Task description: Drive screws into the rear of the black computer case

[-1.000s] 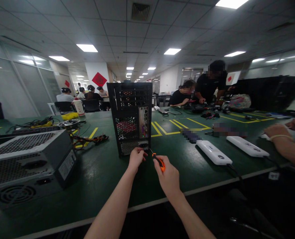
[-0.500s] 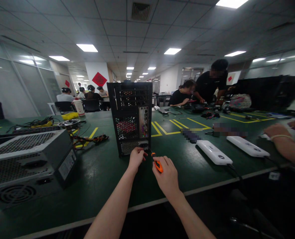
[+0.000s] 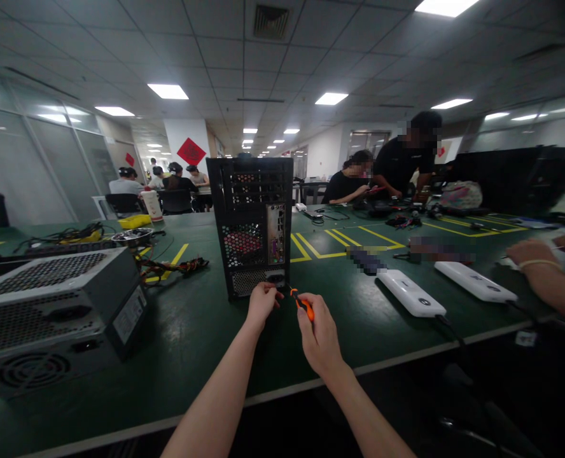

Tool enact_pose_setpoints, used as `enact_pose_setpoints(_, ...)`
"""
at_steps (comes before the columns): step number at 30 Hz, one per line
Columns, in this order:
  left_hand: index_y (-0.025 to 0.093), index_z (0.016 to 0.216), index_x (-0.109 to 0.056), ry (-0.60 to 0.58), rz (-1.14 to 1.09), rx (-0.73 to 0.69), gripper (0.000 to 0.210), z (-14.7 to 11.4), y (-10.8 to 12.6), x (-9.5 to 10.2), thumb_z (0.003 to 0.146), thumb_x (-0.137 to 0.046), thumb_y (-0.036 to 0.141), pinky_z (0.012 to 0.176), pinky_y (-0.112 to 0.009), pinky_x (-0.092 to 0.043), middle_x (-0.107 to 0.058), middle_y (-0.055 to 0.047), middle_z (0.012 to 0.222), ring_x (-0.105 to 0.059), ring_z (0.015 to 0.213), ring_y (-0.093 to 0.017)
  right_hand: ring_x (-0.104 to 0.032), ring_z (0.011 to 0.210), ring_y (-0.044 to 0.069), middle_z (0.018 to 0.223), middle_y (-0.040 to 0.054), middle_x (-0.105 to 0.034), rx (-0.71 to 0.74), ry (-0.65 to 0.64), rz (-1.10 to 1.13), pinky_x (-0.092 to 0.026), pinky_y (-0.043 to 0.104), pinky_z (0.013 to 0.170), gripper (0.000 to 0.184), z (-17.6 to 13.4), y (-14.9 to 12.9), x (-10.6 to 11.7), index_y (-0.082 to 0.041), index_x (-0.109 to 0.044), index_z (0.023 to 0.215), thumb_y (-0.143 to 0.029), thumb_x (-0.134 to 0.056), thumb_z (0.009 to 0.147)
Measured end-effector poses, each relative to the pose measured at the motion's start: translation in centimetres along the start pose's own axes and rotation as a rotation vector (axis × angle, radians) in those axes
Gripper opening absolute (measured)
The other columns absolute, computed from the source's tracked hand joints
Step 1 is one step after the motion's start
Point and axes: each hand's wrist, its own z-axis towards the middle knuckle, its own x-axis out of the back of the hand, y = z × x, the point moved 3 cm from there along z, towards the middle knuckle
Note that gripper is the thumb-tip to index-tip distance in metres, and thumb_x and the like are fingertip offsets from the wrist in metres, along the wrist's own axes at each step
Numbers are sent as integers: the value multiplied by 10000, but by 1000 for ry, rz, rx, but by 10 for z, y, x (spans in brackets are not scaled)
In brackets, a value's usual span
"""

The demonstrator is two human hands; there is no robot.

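A black computer case (image 3: 218, 210) stands upright on the green table with its rear side facing me. At its lower edge, by the power supply's socket, is my left hand (image 3: 262, 304); its fingers are pinched together, and whatever they hold is too small to make out. My right hand (image 3: 321, 334) grips an orange and black screwdriver (image 3: 307, 309). The screwdriver's tip points up and left at the lower right corner of the case's rear, close to my left fingertips. Whether the tip touches a screw cannot be seen.
Two grey power supplies (image 3: 79, 312) lie at the left, with a bundle of cables (image 3: 182, 267) behind them. White power banks (image 3: 409, 292) rest on the right. Another person's hand (image 3: 537, 257) is at the far right. A yellow tray (image 3: 134, 221) sits at the back left.
My right hand has turned around the screwdriver handle and shifted slightly right. My left hand and the computer case stay in place.
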Motion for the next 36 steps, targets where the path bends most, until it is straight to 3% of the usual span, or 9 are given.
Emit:
enact_pose_setpoints(3, 100, 888, -468, 2, 3, -2, 207, -1, 1, 0, 696, -414, 156, 402, -172, -328, -613, -60, 683, -454, 391, -53, -509, 770, 140, 849, 25, -534, -75, -43, -17, -378, 265, 686, 209, -2, 4, -2, -196, -429, 977, -264, -284, 842)
enact_pose_setpoints(6, 100, 890, -468, 0, 4, 7, 210, -2, 2, 1, 695, -414, 157, 400, -171, -326, -610, -56, 676, -449, 388, -52, -511, 694, 136, 789, 15, -531, -132, 4, -28, -378, 257, 632, 201, -2, 10, -2, -187, -399, 996, -260, -305, 835)
enact_pose_setpoints(10, 96, 890, -469, -2, 0, 3, 213, -1, 2, 0, 697, -399, 151, 393, -174, -318, -607, -55, 669, -441, 375, -51, -481, 734, 153, 796, 34, -499, -40, 95, -90, -379, 286, 668, 143, -2, 10, 0, -172, -440, 898, -243, -374, 794)
enact_pose_setpoints(18, 95, 894, -472, -4, -18, 3, 216, -2, 3, 0, 697, -404, 150, 388, -178, -310, -605, -54, 656, -447, 380, -57, -444, 770, 167, 802, 46, -454, 72, 52, -268, -369, 306, 684, 150, -2, 4, 1, -189, -531, 849, -199, -405, 767)
enact_pose_setpoints(24, 89, 908, -473, -8, -29, 15, 229, -2, 3, 0, 692, -408, 128, 388, -169, -310, -609, -55, 652, -446, 375, -52, -521, 774, 150, 893, 40, -532, -56, 46, -265, -388, 255, 638, 251, -2, 6, -1, -205, -461, 1018, -322, -376, 812)
enact_pose_setpoints(29, 94, 932, -474, -13, -21, 27, 249, 0, -1, 1, 695, -419, 147, 363, -166, -284, -615, -63, 682, -458, 382, -55, -540, 608, 135, 720, 0, -555, -139, 57, -325, -360, 236, 527, 201, -4, 12, -3, -183, -431, 955, -314, -366, 816)
enact_pose_setpoints(32, 100, 885, -493, -44, -17, 36, 209, -2, 0, -1, 708, -418, 184, 345, -167, -257, -605, -54, 657, -439, 367, -52, -510, 644, 135, 718, 10, -524, -47, 69, -360, -360, 240, 565, 95, -3, 10, -4, -179, -439, 836, -248, -398, 784)
enact_pose_setpoints(36, 112, 771, -529, -192, -72, 5, 211, -9, 7, -10, 726, -432, 294, 337, -171, -231, -585, -36, 643, -418, 357, -41, -456, 709, 152, 738, 27, -486, 76, 16, -466, -352, 270, 639, 47, 0, 5, -6, -181, -442, 731, -146, -411, 730)
